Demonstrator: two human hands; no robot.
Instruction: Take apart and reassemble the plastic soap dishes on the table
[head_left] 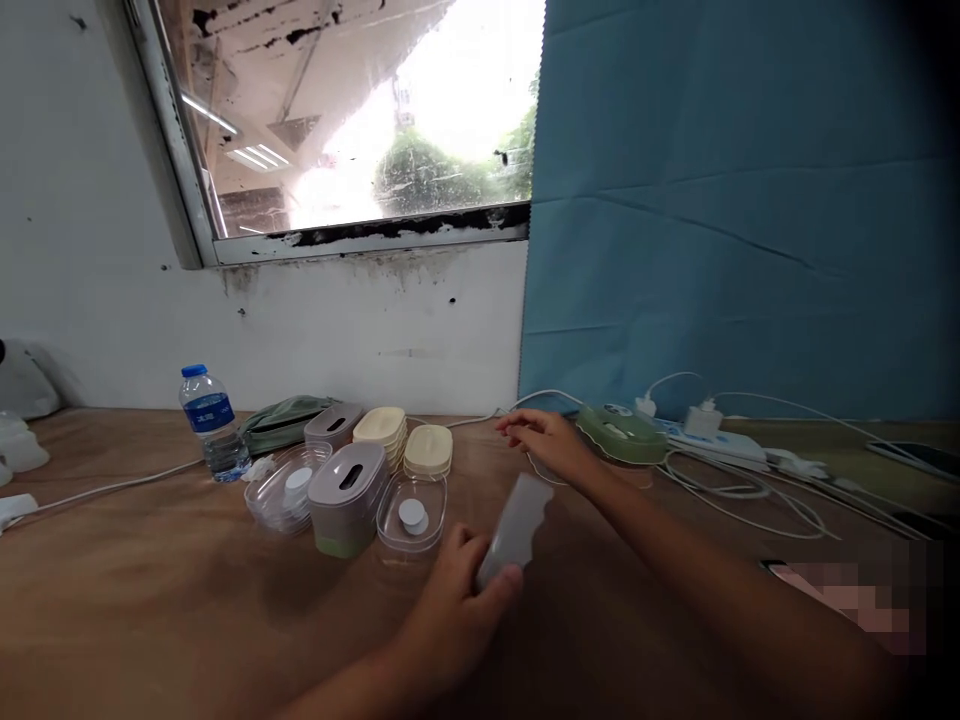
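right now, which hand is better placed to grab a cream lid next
Probably the right hand: it appears empty, its fingers pointing toward the stacked cream lids. The left hand already grips a translucent, wavy-edged piece.

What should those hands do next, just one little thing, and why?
I'd bring the right hand over to the upper end of the greyish piece. The left hand grips only its lower end, the upper end sticks out free, and the right hand looks empty and close by, so two hands might steady it better.
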